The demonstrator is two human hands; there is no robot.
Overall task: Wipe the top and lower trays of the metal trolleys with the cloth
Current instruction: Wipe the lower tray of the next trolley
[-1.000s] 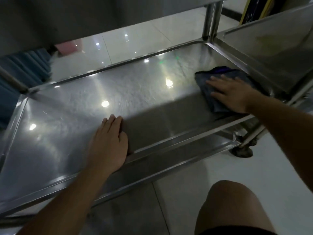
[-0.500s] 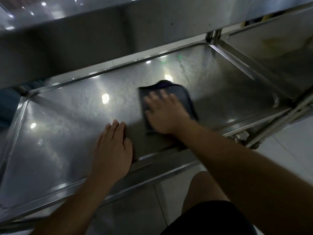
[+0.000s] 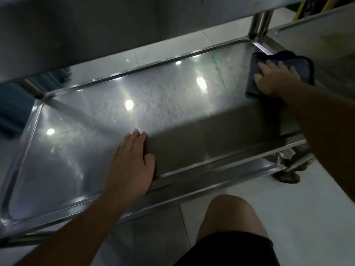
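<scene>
Cloth (image 3: 305,68) has swept back to the lower tray's (image 3: 172,100) far-right corner under the flat right hand (image 3: 276,81); left hand (image 3: 132,160) stays spread, bracing the near rim, so wiping continues.

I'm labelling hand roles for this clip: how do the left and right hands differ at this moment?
The left hand lies flat and bare over the near rim of the lower tray; the right hand presses on the dark cloth.
The left hand sits mid-tray at the front; the right hand reaches to the far right corner.
Both have straight fingers, palms down on the same tray.
</scene>
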